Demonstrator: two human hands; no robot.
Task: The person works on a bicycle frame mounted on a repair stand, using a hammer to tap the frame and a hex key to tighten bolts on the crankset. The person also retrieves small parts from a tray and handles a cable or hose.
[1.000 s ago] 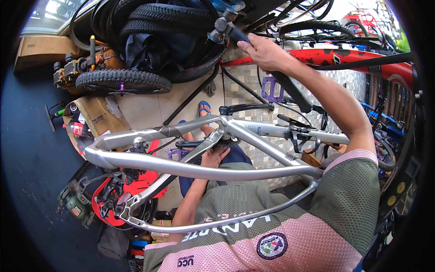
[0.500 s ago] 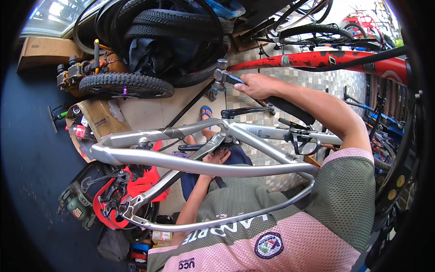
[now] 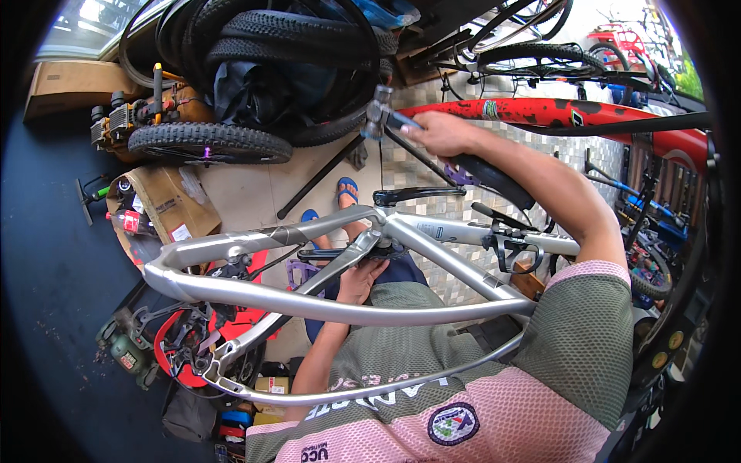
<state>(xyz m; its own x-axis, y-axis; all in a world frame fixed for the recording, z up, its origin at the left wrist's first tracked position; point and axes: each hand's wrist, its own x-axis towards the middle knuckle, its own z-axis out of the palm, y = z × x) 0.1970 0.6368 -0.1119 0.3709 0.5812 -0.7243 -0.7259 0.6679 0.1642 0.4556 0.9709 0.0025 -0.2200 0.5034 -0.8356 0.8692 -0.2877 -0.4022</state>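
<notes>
A silver bicycle frame [image 3: 340, 310] lies across the view in front of my body. My right hand [image 3: 441, 134] is closed round the handle of a hammer [image 3: 377, 113], whose metal head is held above the frame and slightly blurred. Below it, a black crank arm [image 3: 421, 194] extends from the frame's bottom bracket area. My left hand [image 3: 361, 282] reaches under the frame tubes to the underside of that area, beside another black crank arm [image 3: 320, 254]. Its fingers are bent and partly hidden, so what they grip cannot be made out. A purple pedal [image 3: 302, 273] shows near my left hand.
Tyres and a wheel [image 3: 208, 144] are piled at the far left, beside an open cardboard box [image 3: 174, 202]. A red bicycle frame [image 3: 540, 112] crosses behind my right arm. More bicycles stand along the right. A green tool [image 3: 127, 351] lies at the lower left.
The hammer in my right hand has risen slightly, and its head has tilted. My left hand has stayed under the frame. The whole view has shifted a little.
</notes>
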